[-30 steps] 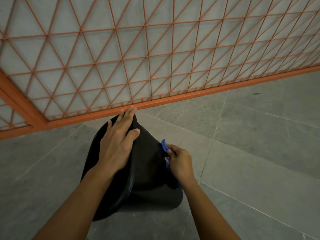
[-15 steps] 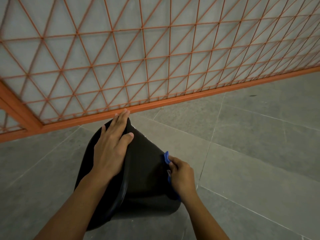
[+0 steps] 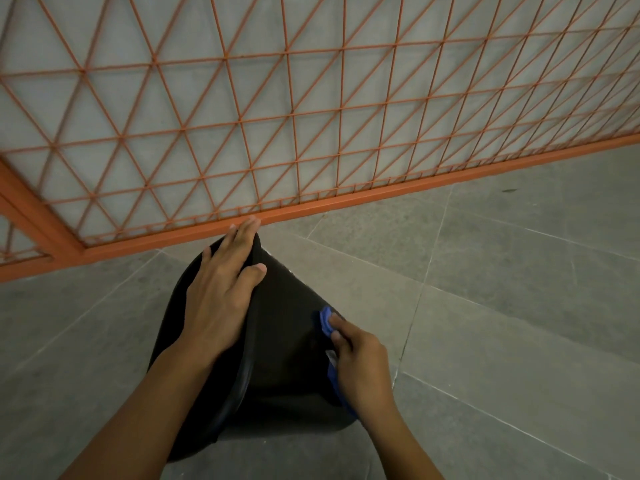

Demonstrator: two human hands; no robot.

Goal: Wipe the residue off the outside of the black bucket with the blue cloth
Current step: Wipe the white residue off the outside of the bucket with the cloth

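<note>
Black bucket (image 3: 287, 341) — left hand (image 3: 221, 296) flat on it | right hand (image 3: 360, 368) grips blue cloth (image 3: 325, 320), mostly hidden

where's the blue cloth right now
In the head view, the cloth is bunched in the right hand, pressed against the right side of the bucket, lower centre of frame.

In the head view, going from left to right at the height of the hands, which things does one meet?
Left hand → black bucket → blue cloth → right hand → grey tiled floor.
</note>
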